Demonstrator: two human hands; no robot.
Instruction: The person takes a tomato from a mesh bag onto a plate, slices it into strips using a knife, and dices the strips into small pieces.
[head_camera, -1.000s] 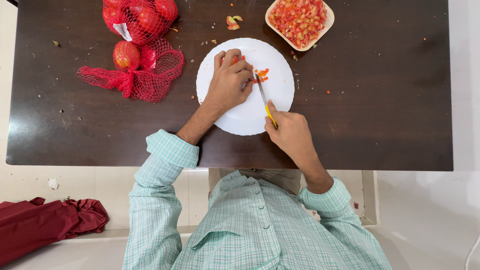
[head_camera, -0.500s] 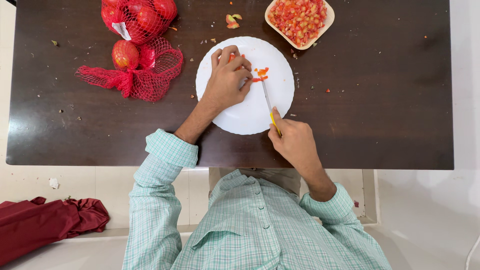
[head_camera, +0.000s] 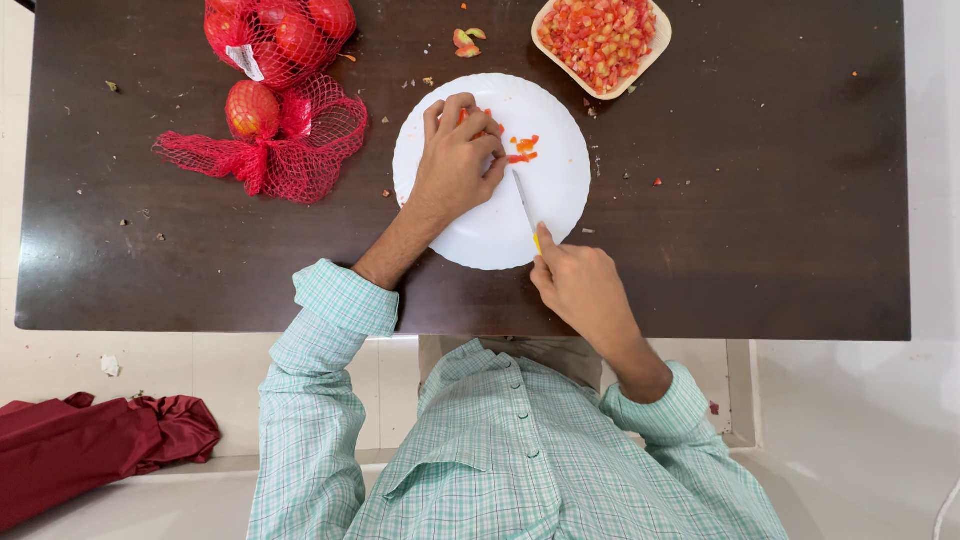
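So the tomato piece (head_camera: 472, 117) is red-orange and mostly hidden under the left hand (head_camera: 455, 168), only a bit pokes out between the fingertips. The fingers are curled down and pressed together on it, pinning it to the white round plate (head_camera: 545, 205). Just beside it, to the right, there's a little scatter of chopped bits (head_camera: 521, 149), same red and orange, lying loose on the plate.

The right hand (head_camera: 578, 283) is wrapped tight around the yellow handle of a small knife (head_camera: 524, 199), forefinger lying along the top. The thin blade runs up across the plate toward the left hand, tip close to the fingers; can't tell if it actually touches the tomato.

The plate sits about mid-width on the surface (head_camera: 750, 230), nearer the front edge, and the right hand hangs over that edge. The surface is dark brown wood, glossy, with crumbs and small scraps all over. At the far edge, right of centre, there's a square-ish tray (head_camera: 656, 50) heaped with diced tomato. Near the far left corner is a red net bag (head_camera: 280, 90) with whole tomatoes in it, part of the net spread loose. A couple of tomato scraps (head_camera: 465, 42) lie at the far edge between bag and tray.

Below the surface it's pale tiled floor (head_camera: 200, 380), with a dark red cloth (head_camera: 95, 450) bunched at the left.
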